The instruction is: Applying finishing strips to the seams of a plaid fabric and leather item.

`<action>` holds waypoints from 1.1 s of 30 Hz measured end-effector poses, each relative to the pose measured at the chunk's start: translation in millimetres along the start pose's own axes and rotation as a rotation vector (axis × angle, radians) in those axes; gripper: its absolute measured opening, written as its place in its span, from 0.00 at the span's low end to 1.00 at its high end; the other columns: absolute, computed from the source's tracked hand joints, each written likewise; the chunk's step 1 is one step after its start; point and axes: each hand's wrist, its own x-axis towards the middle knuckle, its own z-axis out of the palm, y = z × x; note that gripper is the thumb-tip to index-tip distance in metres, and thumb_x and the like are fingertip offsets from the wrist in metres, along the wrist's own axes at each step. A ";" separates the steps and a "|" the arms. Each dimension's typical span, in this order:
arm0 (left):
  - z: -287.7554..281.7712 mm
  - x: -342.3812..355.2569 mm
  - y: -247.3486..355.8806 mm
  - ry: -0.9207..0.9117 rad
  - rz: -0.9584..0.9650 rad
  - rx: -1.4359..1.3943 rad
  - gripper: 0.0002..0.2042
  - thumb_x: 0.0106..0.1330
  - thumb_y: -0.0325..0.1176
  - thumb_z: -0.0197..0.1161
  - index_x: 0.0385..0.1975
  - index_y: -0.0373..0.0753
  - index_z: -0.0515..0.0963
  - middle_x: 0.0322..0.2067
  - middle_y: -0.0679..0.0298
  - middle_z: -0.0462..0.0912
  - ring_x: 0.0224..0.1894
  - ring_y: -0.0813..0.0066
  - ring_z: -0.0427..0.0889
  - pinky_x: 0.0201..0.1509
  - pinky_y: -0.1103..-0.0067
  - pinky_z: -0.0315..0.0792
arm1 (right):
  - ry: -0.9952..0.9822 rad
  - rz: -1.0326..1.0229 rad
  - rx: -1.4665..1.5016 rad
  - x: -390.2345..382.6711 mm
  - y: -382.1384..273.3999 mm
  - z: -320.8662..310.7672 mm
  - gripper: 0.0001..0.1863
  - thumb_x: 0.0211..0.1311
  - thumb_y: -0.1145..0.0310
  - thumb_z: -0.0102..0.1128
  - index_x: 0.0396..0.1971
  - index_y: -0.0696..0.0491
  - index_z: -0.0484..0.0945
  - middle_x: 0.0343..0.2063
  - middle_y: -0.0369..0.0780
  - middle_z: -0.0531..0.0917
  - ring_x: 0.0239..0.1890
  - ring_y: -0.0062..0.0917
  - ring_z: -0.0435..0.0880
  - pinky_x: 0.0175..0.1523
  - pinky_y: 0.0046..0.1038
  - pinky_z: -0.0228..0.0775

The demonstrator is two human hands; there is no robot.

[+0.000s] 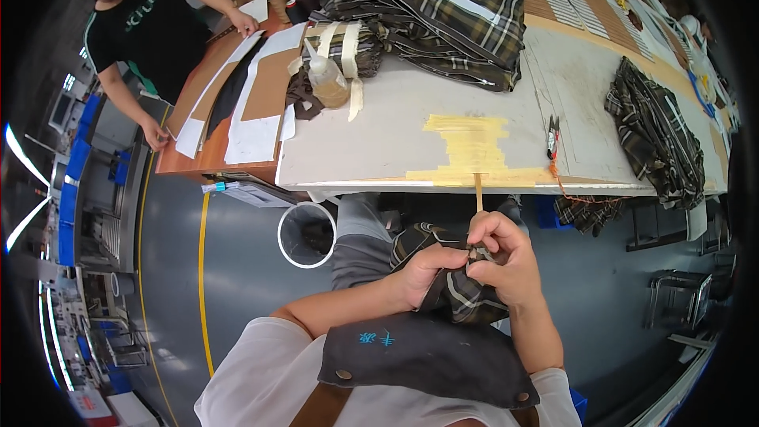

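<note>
A: What do we have closest?
B: Dark grey apron (427, 352) on our chest, blue marking on its upper left. Just past it, the plaid fabric piece (466, 296) is bunched over our lap, short of the tabletop (371, 154).

A: Hands?
B: Both on the fabric. Our left hand (427, 273) is clamped on it, thumb pointing right. Our right hand (512, 265) pinches a small fold, fingers curled. Thumb tips are just beside each other.

A: What's above the right hand?
B: Thin wooden stick (478, 194), running from the tabletop's near edge down to our fingers. We can't tell whether its lower end sits inside the fabric.

A: Floor?
B: White bin (283, 239) to our left, dark scraps inside.

A: Now up top.
B: Yellow tape patch (466, 146) in layers at the near edge, in line with the stick. Right of it, snips (553, 141) on an orange cord (556, 178). Further right, a plaid garment heap (656, 130). Left, a squeeze bottle (328, 83) beside a tied plaid bundle (368, 51).

A: Far side?
B: Big plaid pile (451, 12). Far left, we see a co-worker (146, 28) reaching over cardboard patterns (273, 83) on a brown table (213, 160).
</note>
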 end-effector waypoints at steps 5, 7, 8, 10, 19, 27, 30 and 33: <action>-0.7 -3.0 1.6 -0.037 -0.040 -0.087 0.23 0.54 0.32 0.58 0.49 0.33 0.62 0.42 0.56 0.74 0.44 0.67 0.77 0.51 0.70 0.71 | 0.002 -0.057 -0.207 1.2 -3.8 6.6 0.15 0.40 0.74 0.66 0.30 0.55 0.72 0.23 0.29 0.58 0.27 0.12 0.61 0.35 0.14 0.55; -4.0 -2.2 1.6 -0.063 -0.069 -0.063 0.24 0.55 0.31 0.59 0.51 0.32 0.61 0.43 0.56 0.74 0.44 0.67 0.77 0.51 0.71 0.71 | -0.018 -0.039 0.024 1.8 -5.7 5.6 0.12 0.42 0.75 0.64 0.30 0.55 0.72 0.23 0.30 0.58 0.26 0.12 0.60 0.34 0.14 0.55; 3.6 -0.2 3.4 -0.099 -0.074 -0.066 0.25 0.54 0.29 0.58 0.52 0.32 0.61 0.45 0.55 0.74 0.45 0.67 0.77 0.51 0.72 0.71 | 0.025 -0.010 0.020 0.7 -2.0 4.5 0.10 0.45 0.73 0.62 0.28 0.56 0.72 0.24 0.30 0.59 0.26 0.12 0.61 0.34 0.14 0.57; -1.8 0.3 2.6 -0.091 -0.082 -0.093 0.24 0.54 0.28 0.58 0.52 0.32 0.62 0.45 0.55 0.74 0.45 0.67 0.77 0.51 0.72 0.71 | 0.015 0.002 0.059 1.4 -0.6 5.6 0.10 0.46 0.72 0.62 0.28 0.57 0.71 0.24 0.31 0.59 0.26 0.12 0.61 0.34 0.14 0.57; -2.4 -7.5 16.0 -0.077 -0.045 -0.047 0.15 0.57 0.26 0.55 0.44 0.31 0.69 0.41 0.59 0.77 0.42 0.73 0.78 0.48 0.77 0.72 | 0.001 0.070 -0.050 7.5 -0.6 11.9 0.10 0.50 0.69 0.58 0.30 0.58 0.72 0.24 0.32 0.60 0.27 0.14 0.61 0.36 0.15 0.56; -2.7 -14.3 22.8 -0.019 0.063 -0.034 0.16 0.54 0.24 0.60 0.44 0.31 0.71 0.40 0.60 0.77 0.41 0.74 0.78 0.48 0.79 0.72 | 0.167 -0.297 -0.656 2.9 20.7 -11.4 0.14 0.52 0.65 0.55 0.34 0.60 0.71 0.24 0.38 0.70 0.27 0.21 0.67 0.34 0.20 0.59; 5.6 -16.1 25.4 -0.053 0.103 -0.017 0.18 0.55 0.24 0.59 0.47 0.31 0.69 0.41 0.60 0.77 0.42 0.75 0.78 0.49 0.82 0.71 | 0.194 -0.501 -0.794 2.6 37.3 -10.2 0.15 0.55 0.60 0.56 0.30 0.59 0.71 0.20 0.39 0.71 0.22 0.24 0.68 0.28 0.23 0.60; 4.5 -21.0 26.9 -0.055 0.082 0.016 0.19 0.56 0.24 0.58 0.49 0.32 0.68 0.42 0.59 0.76 0.43 0.76 0.77 0.49 0.83 0.70 | 0.206 -0.663 -0.892 0.1 49.3 -11.3 0.19 0.55 0.53 0.57 0.26 0.57 0.70 0.16 0.39 0.72 0.16 0.26 0.69 0.22 0.24 0.59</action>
